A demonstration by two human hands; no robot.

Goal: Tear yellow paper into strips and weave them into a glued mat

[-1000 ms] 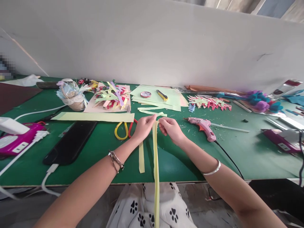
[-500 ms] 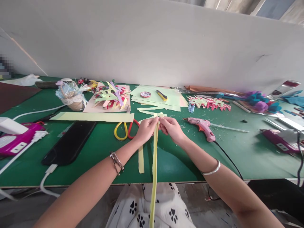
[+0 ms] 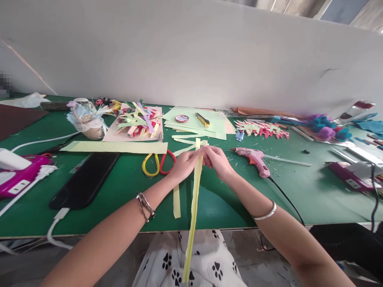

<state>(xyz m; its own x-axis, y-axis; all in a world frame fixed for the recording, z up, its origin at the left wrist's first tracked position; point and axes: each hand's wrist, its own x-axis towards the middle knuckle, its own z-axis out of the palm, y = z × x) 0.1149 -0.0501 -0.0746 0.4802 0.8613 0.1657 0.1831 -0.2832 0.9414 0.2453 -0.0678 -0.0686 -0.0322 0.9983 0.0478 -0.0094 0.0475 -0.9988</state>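
Pale yellow-green paper strips [image 3: 195, 207] hang from between my hands, their lower end dropping past the table edge over my lap. My left hand [image 3: 188, 162] pinches them near the top, thumb against fingers. Close beside it, my right hand [image 3: 218, 160] is closed on the same strips, the fingertips of both hands nearly touching. Short strip ends stick up above the fingers; the exact fold there is partly hidden. Under my left wrist lies another strip [image 3: 176, 202]. Scissors [image 3: 151, 165] with one yellow and one red handle loop lie left of my left hand, a wide paper strip [image 3: 119, 147] across their blades.
A pink glue gun [image 3: 254, 158] with a glue stick lies right of my hands. Behind are pale green sheets [image 3: 194, 126], a yellow cutter [image 3: 203, 120], cut strips [image 3: 139, 121] and a woven paper chain [image 3: 263, 129]. At left are a black phone [image 3: 85, 181] and power strip [image 3: 22, 177].
The hanging strips have swung slightly left at the bottom and now show wider. A strip end stands up higher above my fingers. Both hands keep their pinch.
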